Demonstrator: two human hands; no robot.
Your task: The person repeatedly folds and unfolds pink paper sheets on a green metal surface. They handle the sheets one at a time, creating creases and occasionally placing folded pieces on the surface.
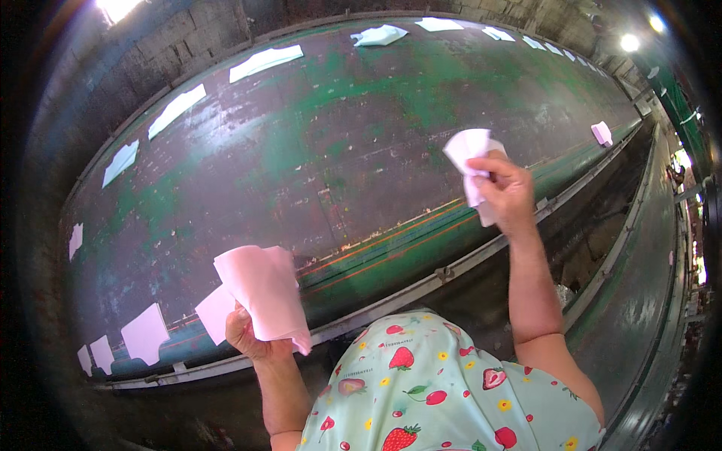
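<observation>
A thick stack of pink fabric pieces (262,293) is gripped in my left hand (254,332), thumb at its left side and the other fingers hidden beneath. My right hand (502,186) pinches a smaller, folded bunch of pale pink pieces (476,149) between thumb and fingers, above the near edge of the long green table (338,158). Just left of my left hand lies a flat pink piece (215,315), partly covered by the stack. Beyond it a larger cut pink piece (145,335) rests at the table's near edge.
Pale blue-white pieces (266,62) are spaced along the far edge, beside a block wall (192,39). One small pink piece (602,133) lies near the right end. A metal rail (440,276) runs along the near side. Another long surface (615,315) stretches behind on the right.
</observation>
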